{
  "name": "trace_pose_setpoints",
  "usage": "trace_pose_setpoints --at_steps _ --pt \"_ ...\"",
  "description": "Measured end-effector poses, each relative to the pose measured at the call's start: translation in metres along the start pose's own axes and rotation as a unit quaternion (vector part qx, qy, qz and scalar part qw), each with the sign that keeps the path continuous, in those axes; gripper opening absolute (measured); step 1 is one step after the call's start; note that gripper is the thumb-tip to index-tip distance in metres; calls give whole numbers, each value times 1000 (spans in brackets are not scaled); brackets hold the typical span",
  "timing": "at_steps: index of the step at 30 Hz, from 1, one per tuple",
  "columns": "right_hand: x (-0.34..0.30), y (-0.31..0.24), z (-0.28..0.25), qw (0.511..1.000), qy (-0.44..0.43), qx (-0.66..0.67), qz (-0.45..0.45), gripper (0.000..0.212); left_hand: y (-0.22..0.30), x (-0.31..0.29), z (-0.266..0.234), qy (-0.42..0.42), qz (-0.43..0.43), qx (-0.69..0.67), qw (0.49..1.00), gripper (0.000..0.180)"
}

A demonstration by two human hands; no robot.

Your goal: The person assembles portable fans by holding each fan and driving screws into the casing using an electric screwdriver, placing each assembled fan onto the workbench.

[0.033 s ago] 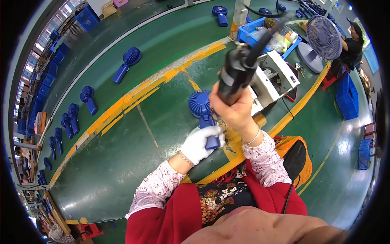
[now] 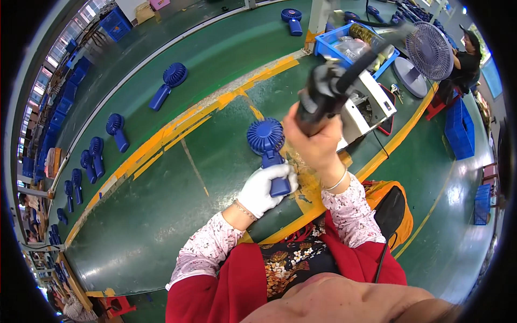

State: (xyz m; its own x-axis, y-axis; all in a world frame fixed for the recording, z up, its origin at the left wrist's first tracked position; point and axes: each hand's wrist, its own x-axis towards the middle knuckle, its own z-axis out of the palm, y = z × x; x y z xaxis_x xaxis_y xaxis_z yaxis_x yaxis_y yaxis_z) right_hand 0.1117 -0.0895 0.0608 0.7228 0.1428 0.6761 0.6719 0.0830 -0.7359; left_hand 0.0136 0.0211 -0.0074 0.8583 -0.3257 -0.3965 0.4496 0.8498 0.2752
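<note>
My gloved left hand (image 2: pixel 265 189) is closed round the handle of a blue handheld fan (image 2: pixel 266 137). The fan's round, slotted head points away from me, just above the green tabletop. In my bare right hand (image 2: pixel 318 141) is a black electric screwdriver (image 2: pixel 321 91), gripped by its body with a dark cord running off toward the upper right. The screwdriver is smeared by motion; its tip cannot be made out. It is held up to the right of the fan head, apart from it.
Beyond the worktable, several more blue fans (image 2: pixel 174 75) lie on a green conveyor belt (image 2: pixel 215 54). A white machine (image 2: pixel 371 105) stands at the right, with a blue crate (image 2: pixel 327 47) of items behind it. Further right are a grey desk fan (image 2: pixel 429 51) and a seated person (image 2: pixel 469 56).
My right hand and the screwdriver have shifted slightly to the right. The fan in my left hand has moved a little up and left.
</note>
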Motion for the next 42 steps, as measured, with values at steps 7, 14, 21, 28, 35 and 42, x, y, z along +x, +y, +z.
trace_pose_setpoints --at_steps 7,14,21,28,35,42 --pt "26 -8 -16 969 164 -174 -58 28 -5 -2 10 -7 -47 -106 993 19" --pt "-6 -9 11 997 68 13 37 42 -18 2 12 35 -4 -29 999 17" --pt "-24 -12 22 983 21 180 38 50 -21 -3 11 76 19 37 996 17" --pt "-39 3 26 994 -12 108 22 47 -23 0 8 44 42 56 997 20" --pt "-32 -1 27 969 -22 232 80 36 -21 0 12 40 47 68 996 13" --pt "-27 -5 19 946 3 308 104 54 -25 -5 -6 -21 -49 -73 996 12"
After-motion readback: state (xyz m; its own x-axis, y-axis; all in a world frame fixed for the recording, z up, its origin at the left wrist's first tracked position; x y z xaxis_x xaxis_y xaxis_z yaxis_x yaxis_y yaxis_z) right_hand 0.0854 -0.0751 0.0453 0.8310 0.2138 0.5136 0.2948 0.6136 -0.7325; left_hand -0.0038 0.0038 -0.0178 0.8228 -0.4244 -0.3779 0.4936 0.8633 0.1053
